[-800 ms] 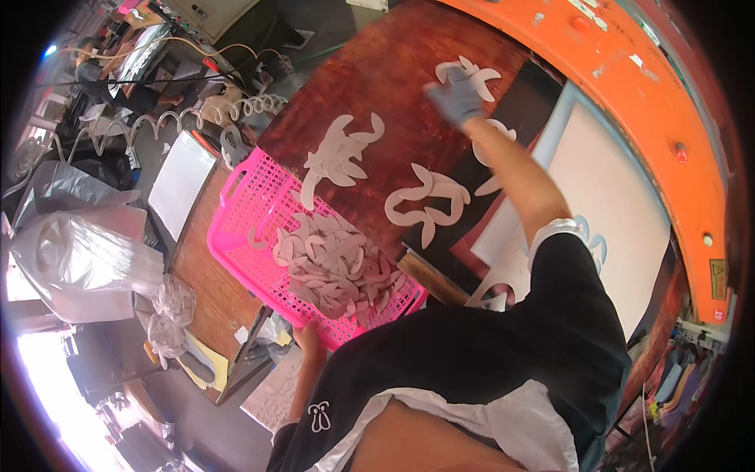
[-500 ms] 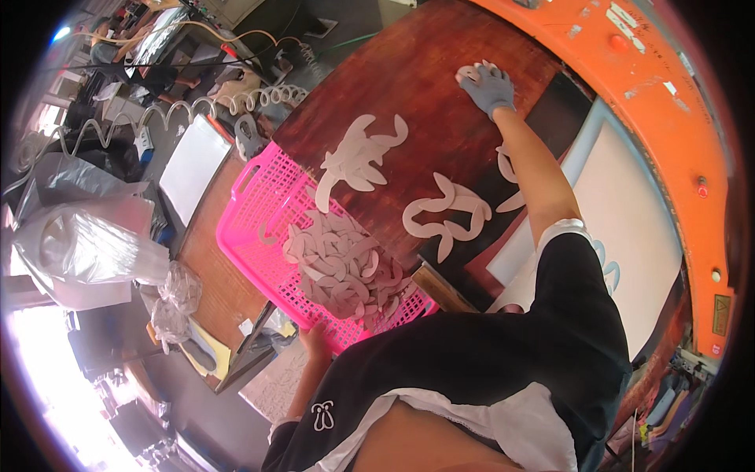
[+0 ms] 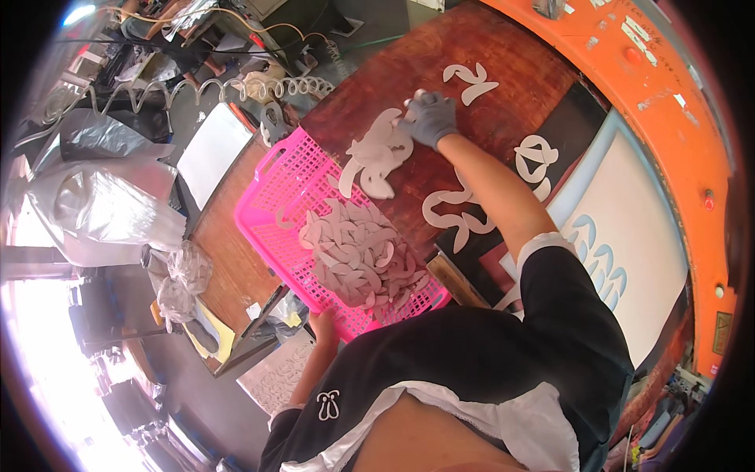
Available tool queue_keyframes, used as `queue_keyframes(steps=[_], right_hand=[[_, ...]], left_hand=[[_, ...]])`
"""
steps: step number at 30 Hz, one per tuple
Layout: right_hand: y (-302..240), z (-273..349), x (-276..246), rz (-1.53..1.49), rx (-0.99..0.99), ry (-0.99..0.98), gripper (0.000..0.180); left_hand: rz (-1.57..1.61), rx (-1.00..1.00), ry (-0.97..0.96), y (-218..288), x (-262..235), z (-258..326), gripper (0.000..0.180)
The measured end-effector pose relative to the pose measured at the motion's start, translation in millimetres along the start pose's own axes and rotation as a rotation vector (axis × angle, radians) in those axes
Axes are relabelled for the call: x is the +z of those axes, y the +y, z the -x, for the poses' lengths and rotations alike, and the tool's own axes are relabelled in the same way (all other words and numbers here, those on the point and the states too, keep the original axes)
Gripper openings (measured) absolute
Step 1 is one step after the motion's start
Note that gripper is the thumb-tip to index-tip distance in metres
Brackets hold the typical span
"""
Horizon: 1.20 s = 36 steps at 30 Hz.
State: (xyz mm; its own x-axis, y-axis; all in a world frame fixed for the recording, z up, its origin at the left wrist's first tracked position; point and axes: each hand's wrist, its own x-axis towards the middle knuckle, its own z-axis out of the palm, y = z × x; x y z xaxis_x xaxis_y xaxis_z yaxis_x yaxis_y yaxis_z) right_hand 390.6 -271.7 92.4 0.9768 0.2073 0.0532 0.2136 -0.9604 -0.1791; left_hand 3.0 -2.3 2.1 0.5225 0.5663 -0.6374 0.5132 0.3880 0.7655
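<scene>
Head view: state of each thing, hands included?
Left hand: bare, at rim of pink basket, grip partly hidden
Right hand: gloved, fingers spread, at pale pile
Pink basket: partly filled
Basket pieces: heaped, overlapping
Pale pile: overlapping, on red board
Far pieces: loosely grouped
Pale sheet: flat, blue curved shapes showing
Plastic bag: crumpled

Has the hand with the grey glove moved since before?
Yes: the grey-gloved right hand moved away from the curved orange machine frame, toward a pile of flat, pale, curved pieces.
</scene>
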Motion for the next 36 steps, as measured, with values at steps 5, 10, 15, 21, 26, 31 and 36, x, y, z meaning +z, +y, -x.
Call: queue_keyframes(steps=[5, 10, 15, 21, 26, 31, 36], right_hand=[[-62, 32, 5, 0.038, -0.081, -0.046, 0.056], [-121, 71, -6, -0.043, -0.363, -0.387, 0.048], [-122, 94, 14, -0.645, -0.801, -0.063, 0.044], [80, -43, -23, -0.244, -0.011, 0.219, 0.049], [137, -52, -31, -0.082, 0.219, -0.045, 0.071], [62, -23, 1, 0.122, -0.262, 0.163, 0.041], [-43, 38, 11, -0.476, -0.491, 0.099, 0.040]], left_hand=[[-0.018, 0.012, -0.004, 1, 1, 1, 0.044], [-0.032, 0.009, 0.004, 5, 4, 3, 0.043], [-0.032, 0.023, 0.012, 6, 3, 4, 0.042], [0.001, 0.001, 0.014, 2, 3, 2, 0.045], [-0.007, 0.006, 0.041, 2, 5, 2, 0.045], [-0.036, 0.020, 0.039, 2, 4, 2, 0.043], [-0.030, 0.053, -0.004, 4, 4, 4, 0.041]])
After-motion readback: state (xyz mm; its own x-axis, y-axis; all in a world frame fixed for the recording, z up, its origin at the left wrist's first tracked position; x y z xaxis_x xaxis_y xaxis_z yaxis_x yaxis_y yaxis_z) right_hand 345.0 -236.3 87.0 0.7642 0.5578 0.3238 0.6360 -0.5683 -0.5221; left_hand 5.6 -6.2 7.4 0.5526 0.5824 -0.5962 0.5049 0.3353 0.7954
